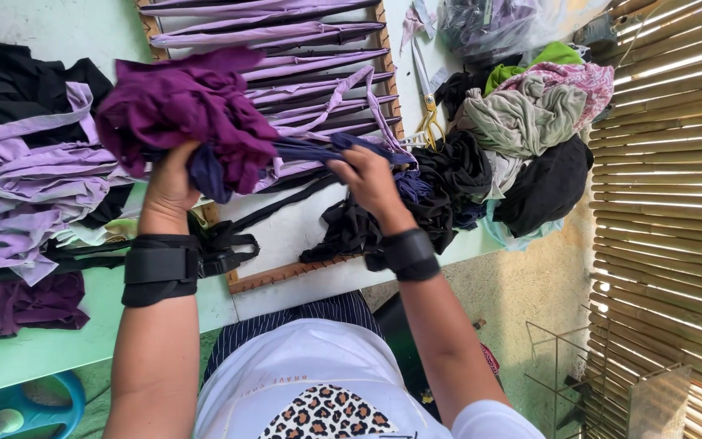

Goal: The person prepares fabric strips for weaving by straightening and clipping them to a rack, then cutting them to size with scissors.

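**Dark strip stretched between my two hands, above the bench**

Nearest to me, my left hand (pixel 171 180) is clenched around a fat bundle of purple cloth (pixel 184 110), lifted above the bench (pixel 58 345) near its front edge. A dark navy strip (pixel 331 149) comes out of that bundle and runs sideways to my right hand (pixel 367 179), whose grip is pinched shut on its far end. So the strip's long axis lies left to right, roughly along the bench's front edge, level between my two grips. The bundle sits on the left-hand side of the strip; the free, thinner end lies at the right. My right hand is the one nearer the wooden frame (pixel 387 77).

Just under my right wrist lies a heap of black fabric (pixel 440 183), hanging partly over the bench's right edge. Beside my left forearm, lilac strips (pixel 22 183) are piled toward the left edge, with a dark purple piece (pixel 18 305) closer to the front.

Farther off, the frame carries rows of lilac and dark strips stretched across it. Yellow-handled scissors (pixel 429 110) lie by its right side, and a mound of mixed cloth (pixel 530 106) fills the far right corner.
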